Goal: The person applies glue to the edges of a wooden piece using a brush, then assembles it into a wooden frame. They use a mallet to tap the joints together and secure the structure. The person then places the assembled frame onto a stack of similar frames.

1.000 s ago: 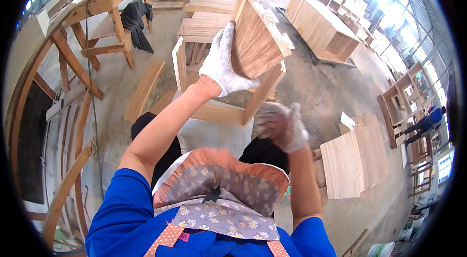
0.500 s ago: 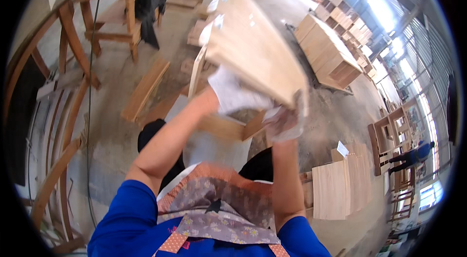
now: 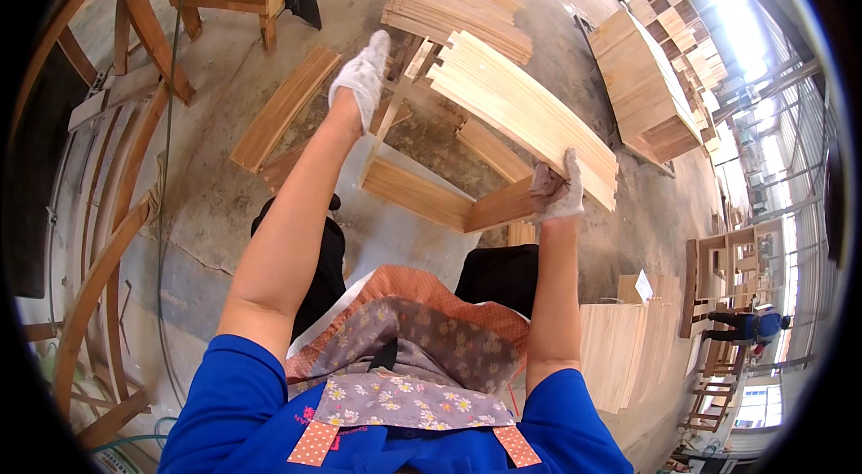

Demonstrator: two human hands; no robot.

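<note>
My right hand (image 3: 558,188), in a stained pale work glove, grips the near edge of a light wooden panel (image 3: 525,106) by its right end. The panel has notched ends and is tilted over a box-like frame of wooden boards (image 3: 417,194). The frame stands on a pale surface (image 3: 395,245) between my knees. My left hand (image 3: 362,79), gloved too, is stretched forward left of the frame, away from the panel. Its fingers point ahead, and nothing shows in them. A thin upright board (image 3: 388,133) forms the frame's left side.
Stacked boards (image 3: 462,12) lie on the floor ahead, and loose planks (image 3: 285,110) to the left. A wooden workbench (image 3: 220,3) stands at far left, a large wooden cabinet (image 3: 642,83) at right. Panels (image 3: 611,353) lean at lower right. A person (image 3: 754,324) stands far right.
The panel has been lowered and swung rightward and is no longer blurred. My left hand has left it and moved forward and left. My right hand still holds the panel.
</note>
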